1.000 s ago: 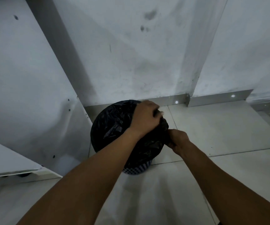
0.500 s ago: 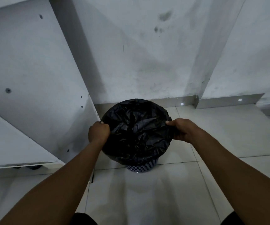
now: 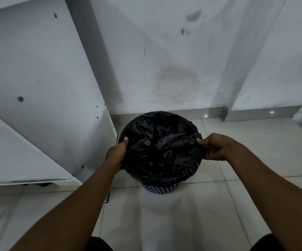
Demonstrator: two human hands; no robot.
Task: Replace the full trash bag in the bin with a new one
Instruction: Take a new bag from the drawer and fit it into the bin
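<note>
Floor tiles (image 3: 255, 160) by the wall, w/ perforated bin (image 3: 157, 188) standing on them, black trash bag (image 3: 160, 147) draped over its rim. Best approach imo: peel the edge off evenly, both sides together, no yanking. Left hand (image 3: 115, 154) and right hand (image 3: 213, 147) each pinch the bag's edge, thumbs on top.

No text, label, brand, number or sign can be read anywhere in the head view.
</note>
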